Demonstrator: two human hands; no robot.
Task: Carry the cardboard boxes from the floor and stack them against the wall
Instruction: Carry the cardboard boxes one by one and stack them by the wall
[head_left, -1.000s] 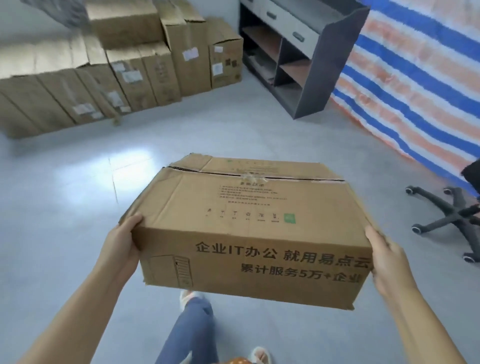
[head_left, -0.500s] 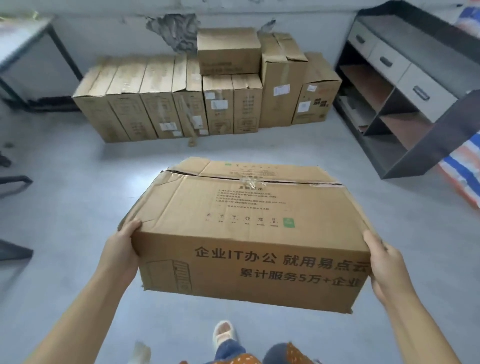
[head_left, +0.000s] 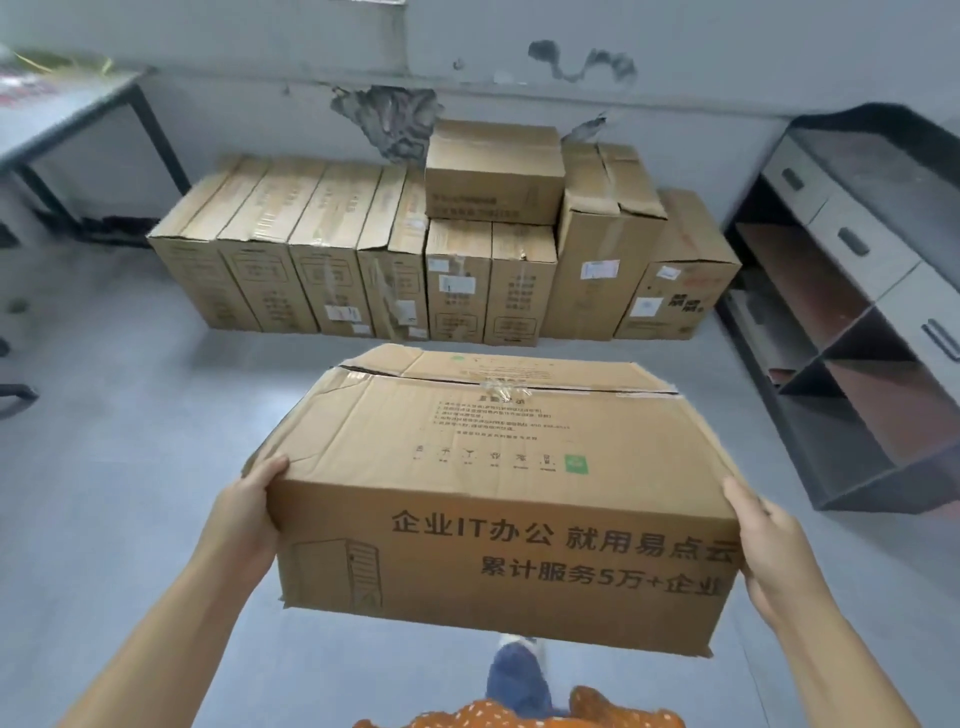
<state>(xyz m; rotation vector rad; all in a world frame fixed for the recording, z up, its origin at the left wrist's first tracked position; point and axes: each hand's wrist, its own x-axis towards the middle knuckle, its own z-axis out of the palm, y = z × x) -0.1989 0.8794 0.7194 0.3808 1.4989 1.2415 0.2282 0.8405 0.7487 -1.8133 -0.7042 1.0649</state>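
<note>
Grey floor (head_left: 130, 415) all across the frame, cracked grey wall (head_left: 519, 52) along the top

Row of cardboard boxes (head_left: 363, 270) against that wall in the upper middle, standing side by side, one small box (head_left: 493, 171) sitting on top of the row

Dark shelf unit with drawers (head_left: 857, 312) at the right edge, desk (head_left: 78, 104) in the upper left, partly cut off

Big printed cardboard box (head_left: 498, 493) in the middle of the frame, up off the floor, long side running left to right, flat top with torn tape

Held at both short ends: left hand (head_left: 244, 525) gripping the left end, thumb over the top edge; right hand (head_left: 774, 561) gripping the right end the same way

Both hands about equally near, one at each end

Row by the wall straight ahead, higher in the frame, well apart from the held box

Probably more walking first, then setting down on top of the row or beside it

Fingers under and behind the box hidden

Underside hidden too

One foot (head_left: 514, 644) peeking out below the box

Small labels on the far boxes too blurry to read
</note>
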